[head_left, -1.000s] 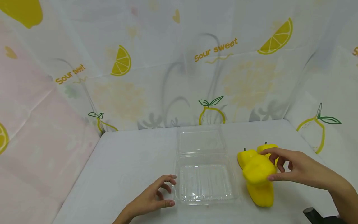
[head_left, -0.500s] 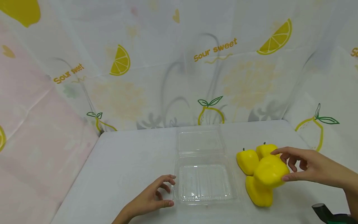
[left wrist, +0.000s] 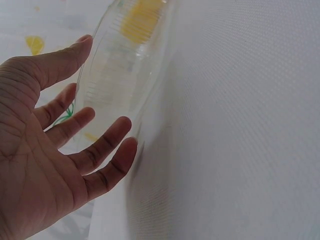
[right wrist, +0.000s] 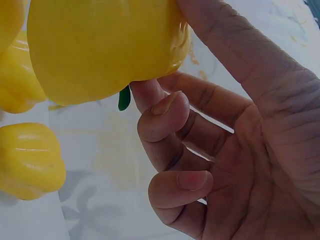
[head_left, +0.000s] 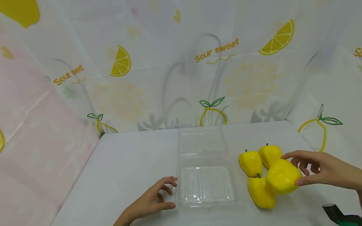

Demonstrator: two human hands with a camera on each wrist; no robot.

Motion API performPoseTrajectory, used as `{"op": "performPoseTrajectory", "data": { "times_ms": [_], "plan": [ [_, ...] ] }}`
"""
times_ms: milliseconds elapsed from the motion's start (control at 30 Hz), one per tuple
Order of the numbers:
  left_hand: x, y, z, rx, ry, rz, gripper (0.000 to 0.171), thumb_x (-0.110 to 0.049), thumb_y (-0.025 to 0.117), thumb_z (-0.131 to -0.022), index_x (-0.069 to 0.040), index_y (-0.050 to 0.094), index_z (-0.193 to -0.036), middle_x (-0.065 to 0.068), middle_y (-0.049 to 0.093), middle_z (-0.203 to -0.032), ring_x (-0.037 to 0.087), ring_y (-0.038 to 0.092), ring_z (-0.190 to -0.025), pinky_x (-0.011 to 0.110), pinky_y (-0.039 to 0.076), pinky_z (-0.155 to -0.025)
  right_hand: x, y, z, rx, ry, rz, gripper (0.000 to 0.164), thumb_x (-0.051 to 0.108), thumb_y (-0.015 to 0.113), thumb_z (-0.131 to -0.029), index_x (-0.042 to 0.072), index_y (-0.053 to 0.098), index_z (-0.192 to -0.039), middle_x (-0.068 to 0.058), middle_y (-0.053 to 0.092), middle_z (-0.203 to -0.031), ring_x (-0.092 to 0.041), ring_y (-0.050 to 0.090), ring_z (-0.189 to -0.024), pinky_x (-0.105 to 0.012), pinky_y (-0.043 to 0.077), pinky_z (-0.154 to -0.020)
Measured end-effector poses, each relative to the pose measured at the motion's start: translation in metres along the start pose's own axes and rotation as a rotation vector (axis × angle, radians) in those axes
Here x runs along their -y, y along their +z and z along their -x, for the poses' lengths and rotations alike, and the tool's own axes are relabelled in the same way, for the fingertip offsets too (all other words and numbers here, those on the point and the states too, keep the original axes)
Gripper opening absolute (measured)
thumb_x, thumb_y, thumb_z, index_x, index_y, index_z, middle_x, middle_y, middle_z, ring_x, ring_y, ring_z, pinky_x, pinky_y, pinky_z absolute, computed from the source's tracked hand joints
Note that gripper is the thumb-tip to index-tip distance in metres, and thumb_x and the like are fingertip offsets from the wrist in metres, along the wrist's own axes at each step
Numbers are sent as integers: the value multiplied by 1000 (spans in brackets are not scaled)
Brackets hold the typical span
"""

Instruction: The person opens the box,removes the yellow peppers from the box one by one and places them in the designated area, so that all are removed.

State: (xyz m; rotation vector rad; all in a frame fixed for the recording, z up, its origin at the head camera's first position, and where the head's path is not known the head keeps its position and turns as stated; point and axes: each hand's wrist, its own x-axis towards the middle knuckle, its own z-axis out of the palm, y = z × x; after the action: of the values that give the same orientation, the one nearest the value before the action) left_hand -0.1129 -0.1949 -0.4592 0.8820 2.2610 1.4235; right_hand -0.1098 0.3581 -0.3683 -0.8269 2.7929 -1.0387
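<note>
A yellow bell pepper with a green stem is pinched between the thumb and fingers of my right hand. In the right wrist view the held bell pepper fills the top, its stem pointing down. Three more yellow bell peppers stand close by: one at the left, one behind and one in front, which the held one partly overlaps. My left hand has its fingers loosely bent at the left edge of a clear plastic clamshell box, gripping nothing.
The box's lid lies folded back toward the rear of the white table. A black and green object shows at the lower right. Lemon-printed cloth walls off the back and sides.
My right hand has moved the held bell pepper to the right, from over the group to its right side, uncovering more of the other bell peppers. My left hand stays by the box.
</note>
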Motion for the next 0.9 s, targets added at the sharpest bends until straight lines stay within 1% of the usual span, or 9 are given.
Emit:
{"op": "performPoseTrajectory", "data": {
  "times_ms": [133, 233, 333, 500, 700, 900],
  "plan": [
    [1, 0, 0, 5, -12, -6, 66, -22, 76, -88, -14, 40, -142, 8, 49, -136, 26, 58, -107, 31, 53, -76, -7, -5, 4, 20, 66, 27, 55, 7, 80, -81, 22, 59, -130, 9, 55, -85, -10, 47, -67, -27, 32, -49],
    [1, 0, 0, 8, -26, -9, 68, -22, 77, -88, -15, 39, -144, 8, 49, -135, 26, 57, -107, 31, 53, -76, -13, -8, 6, 30, 86, 30, 54, 7, 80, -82, 23, 58, -130, 9, 55, -87, -10, 47, -68, -28, 31, -49],
    [1, 0, 1, 8, -23, -11, 68, -22, 76, -88, -14, 39, -144, 9, 50, -134, 27, 57, -107, 31, 53, -76, -18, -10, 9, 44, 84, 19, 55, 6, 79, -82, 25, 59, -129, 10, 56, -88, -10, 47, -66, -27, 33, -48],
    [-1, 0, 1, 3, -32, -19, 68, -23, 77, -88, -14, 39, -144, 7, 50, -133, 26, 58, -107, 31, 53, -76, -26, -12, 13, 65, 40, -26, 58, 2, 80, -80, 25, 59, -129, 9, 56, -87, -10, 49, -64, -25, 34, -45],
    [-3, 0, 1, 1, -36, -2, 68, -24, 77, -88, -15, 39, -143, 6, 50, -134, 27, 57, -107, 31, 53, -76, -38, -11, 16, 125, 72, -72, 56, 2, 77, -83, 29, 58, -129, 8, 55, -86, -11, 49, -65, -26, 34, -46],
    [-3, 0, 1, -2, -23, 9, 69, -23, 77, -88, -15, 38, -145, 8, 50, -132, 27, 58, -107, 30, 53, -75, -47, -6, 17, 162, 86, -79, 51, 5, 77, -84, 25, 60, -128, 8, 55, -86, -11, 50, -65, -27, 35, -47]
  ]
}}
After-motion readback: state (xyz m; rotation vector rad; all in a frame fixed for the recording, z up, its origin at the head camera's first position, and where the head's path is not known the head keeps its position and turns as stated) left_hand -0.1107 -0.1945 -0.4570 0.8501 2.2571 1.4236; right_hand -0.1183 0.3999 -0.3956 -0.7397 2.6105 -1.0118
